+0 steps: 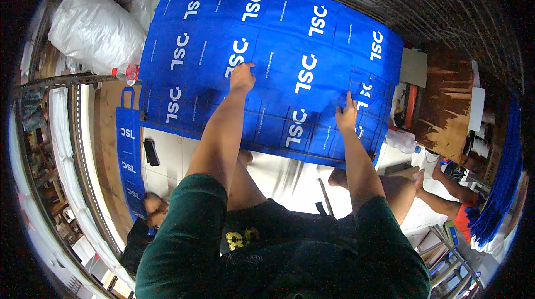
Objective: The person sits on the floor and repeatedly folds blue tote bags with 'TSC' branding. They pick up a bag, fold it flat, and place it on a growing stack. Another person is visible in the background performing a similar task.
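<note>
Mostly, the person's torso hides the near floor below the blue sheet (pixel 267 54), and fisheye blur dims the rim. Both hands press flat on the sheet, well apart: left hand (pixel 242 78) near its middle, right hand (pixel 346 115) toward its right edge, fingers spread, gripping nothing. White lettering repeats in rows across the sheet. Left of it lie a white sack (pixel 95 29) and a blue strip (pixel 129 160); white floor (pixel 290 179) shows below its near edge.

A big blue printed sheet (pixel 278 48) with white lettering lies flat, spread out ahead of me; over its right end sits a clear ruled template (pixel 365 107), edges squared to it.
</note>
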{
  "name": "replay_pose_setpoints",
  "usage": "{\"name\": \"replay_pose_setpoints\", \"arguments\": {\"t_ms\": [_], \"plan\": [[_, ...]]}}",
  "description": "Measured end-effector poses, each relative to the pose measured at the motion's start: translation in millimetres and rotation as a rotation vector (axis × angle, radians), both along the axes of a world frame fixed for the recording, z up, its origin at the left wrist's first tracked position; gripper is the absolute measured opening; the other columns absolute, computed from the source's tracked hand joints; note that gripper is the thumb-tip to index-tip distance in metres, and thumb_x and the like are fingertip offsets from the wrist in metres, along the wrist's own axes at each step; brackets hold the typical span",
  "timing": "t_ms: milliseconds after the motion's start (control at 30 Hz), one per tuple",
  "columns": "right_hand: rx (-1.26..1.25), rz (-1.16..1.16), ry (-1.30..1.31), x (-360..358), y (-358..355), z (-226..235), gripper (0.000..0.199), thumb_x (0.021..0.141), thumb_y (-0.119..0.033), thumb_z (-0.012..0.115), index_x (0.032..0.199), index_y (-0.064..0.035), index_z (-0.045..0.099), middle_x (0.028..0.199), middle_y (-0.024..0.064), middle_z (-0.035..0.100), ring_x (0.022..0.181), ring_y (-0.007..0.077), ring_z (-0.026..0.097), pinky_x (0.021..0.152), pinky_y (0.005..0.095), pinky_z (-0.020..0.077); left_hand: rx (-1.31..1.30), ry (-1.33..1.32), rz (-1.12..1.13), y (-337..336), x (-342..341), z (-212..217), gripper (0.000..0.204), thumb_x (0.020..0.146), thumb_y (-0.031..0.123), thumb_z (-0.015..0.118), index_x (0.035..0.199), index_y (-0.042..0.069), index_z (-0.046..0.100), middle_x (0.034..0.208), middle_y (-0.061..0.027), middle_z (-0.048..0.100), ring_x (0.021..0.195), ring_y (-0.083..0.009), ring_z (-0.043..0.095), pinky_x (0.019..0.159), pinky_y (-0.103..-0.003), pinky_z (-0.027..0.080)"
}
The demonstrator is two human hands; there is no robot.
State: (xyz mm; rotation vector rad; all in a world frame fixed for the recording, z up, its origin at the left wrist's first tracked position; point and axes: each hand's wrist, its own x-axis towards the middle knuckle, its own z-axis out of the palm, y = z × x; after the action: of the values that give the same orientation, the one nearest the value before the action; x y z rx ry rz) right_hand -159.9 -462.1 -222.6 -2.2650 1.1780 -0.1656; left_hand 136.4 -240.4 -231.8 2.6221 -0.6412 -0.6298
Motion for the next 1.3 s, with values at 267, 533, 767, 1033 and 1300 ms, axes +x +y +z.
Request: {"name": "replay_pose_setpoints", "arguments": {"t_ms": [267, 533, 767, 1033, 1300], "plan": [[-0.111, 0.003, 0.03, 9.0, -2.9, -1.8, 0.069, 0.07, -0.001, 0.061, 0.132, -0.0033, 0.034, 0.113, 0.024, 0.047, 0.102, 0.0386, 0.05, 0.087, 0.0399, 0.0426, -0.016, -0.014, 0.016, -4.1, 1.8, 8.8, 0.034, 0.07, 0.006, 0.062, 0.104, 0.013, 0.062, 0.097, -0.0154, 0.062, 0.093, -0.0301, 0.059, 0.083, -0.039, 0.048], [-0.001, -0.019, 0.046, 8.9, -9.7, -5.8, 0.077, 0.069, -0.008, 0.064, 0.137, -0.0076, 0.026, 0.122, 0.0312, 0.04, 0.113, 0.0442, 0.042, 0.096, 0.0427, 0.0369, 0.012, -0.004, 0.026, -5.6, 4.1, 4.4, 0.033, 0.072, 0.009, 0.062, 0.105, 0.014, 0.062, 0.097, -0.0146, 0.062, 0.092, -0.0291, 0.06, 0.082, -0.038, 0.049], [0.026, -0.094, 0.036, 9.0, -6.9, 0.4, 0.083, 0.07, -0.013, 0.067, 0.138, -0.0084, 0.02, 0.12, 0.0306, 0.042, 0.11, 0.0445, 0.043, 0.094, 0.0448, 0.0382, 0.024, -0.06, 0.033, -5.1, 2.0, 13.8, 0.035, 0.07, 0.013, 0.064, 0.105, 0.014, 0.062, 0.099, -0.013, 0.061, 0.093, -0.03, 0.059, 0.082, -0.039, 0.049], [0.044, -0.248, -0.01, -20.7, 4.6, 20.6, 0.083, 0.069, -0.013, 0.069, 0.137, -0.0092, 0.022, 0.113, 0.0231, 0.051, 0.097, 0.0376, 0.054, 0.083, 0.0406, 0.0458, 0.1, -0.127, 0.272, -1.3, -11.2, 55.5, 0.035, 0.068, 0.023, 0.065, 0.102, 0.015, 0.059, 0.1, -0.0114, 0.062, 0.092, -0.0317, 0.06, 0.079, -0.042, 0.049], [0.111, -0.047, -0.349, -77.8, -4.7, 193.4, 0.071, 0.076, -0.007, 0.064, 0.137, -0.0128, 0.028, 0.098, 0.0139, 0.061, 0.08, 0.0211, 0.061, 0.072, 0.034, 0.0496, -0.691, 0.019, 0.248, 3.5, 19.2, 53.1, 0.041, 0.073, 0.004, 0.064, 0.111, 0.007, 0.049, 0.09, -0.0085, 0.06, 0.073, -0.0154, 0.055, 0.062, -0.029, 0.047]]}}
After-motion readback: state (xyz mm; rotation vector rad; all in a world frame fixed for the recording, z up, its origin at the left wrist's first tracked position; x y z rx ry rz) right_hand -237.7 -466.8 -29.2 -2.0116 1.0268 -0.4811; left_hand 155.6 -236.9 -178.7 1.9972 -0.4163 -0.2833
